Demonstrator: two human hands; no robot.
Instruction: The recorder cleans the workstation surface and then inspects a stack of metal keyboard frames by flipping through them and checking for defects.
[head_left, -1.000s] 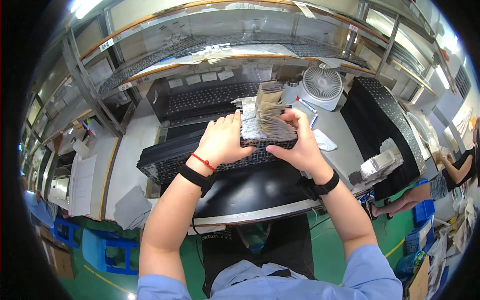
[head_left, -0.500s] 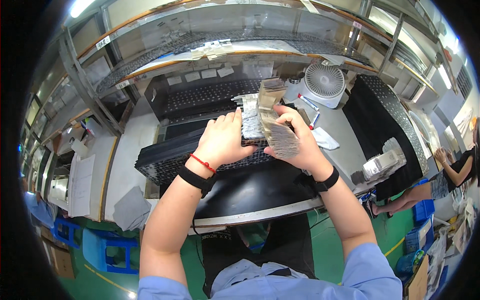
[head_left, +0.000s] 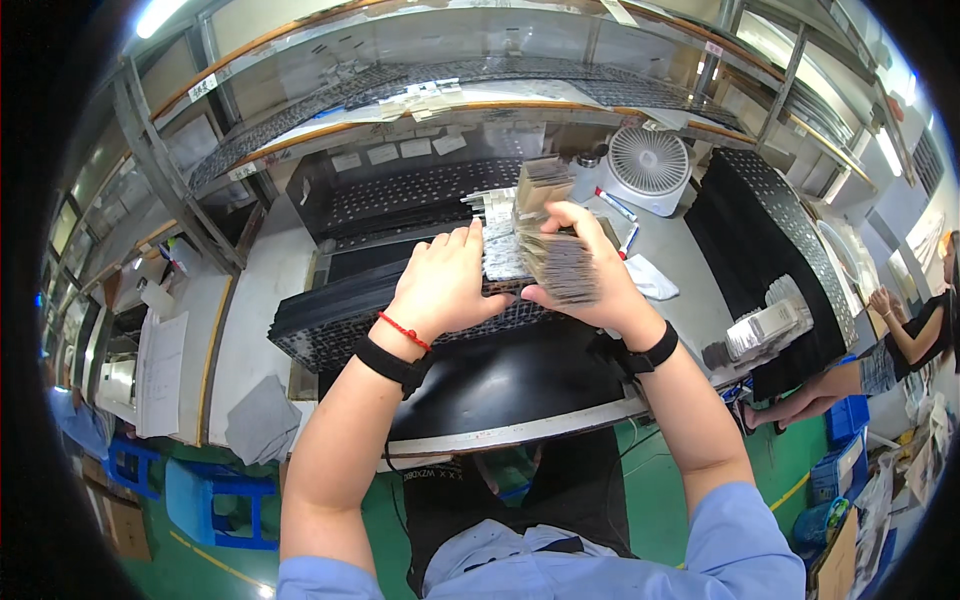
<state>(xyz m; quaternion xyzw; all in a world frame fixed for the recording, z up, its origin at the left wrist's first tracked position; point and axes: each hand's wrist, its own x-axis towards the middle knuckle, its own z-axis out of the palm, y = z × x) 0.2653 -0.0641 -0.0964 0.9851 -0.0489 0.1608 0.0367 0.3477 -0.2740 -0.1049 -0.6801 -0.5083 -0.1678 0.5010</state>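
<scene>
My right hand [head_left: 607, 272] is curled round a fanned bundle of thin, greyish-beige strips [head_left: 562, 270]. Behind that bundle stands another stack of similar strips [head_left: 544, 184]. A pale, whitish stack of thin pieces [head_left: 502, 235] sits between my two hands. My left hand [head_left: 443, 275] lies with fingers stretched and thumb apart over a long row of black perforated sheets [head_left: 340, 315], its fingertips beside the whitish stack. Part of the row is hidden under that hand. A smooth black surface [head_left: 480, 372] lies in front of the row.
At the back right stands a white fan [head_left: 650, 165], with marker pens [head_left: 617, 205] and a white cloth [head_left: 652, 278] nearer. More black sheets [head_left: 725, 235] carry a pale bundle [head_left: 765, 330] at right. A grey cloth [head_left: 262, 418] hangs at left. Another person [head_left: 905, 340] is at far right.
My right hand and its bundle have shifted slightly, and the strips' ends fan differently. My left hand stays in nearly the same place.
</scene>
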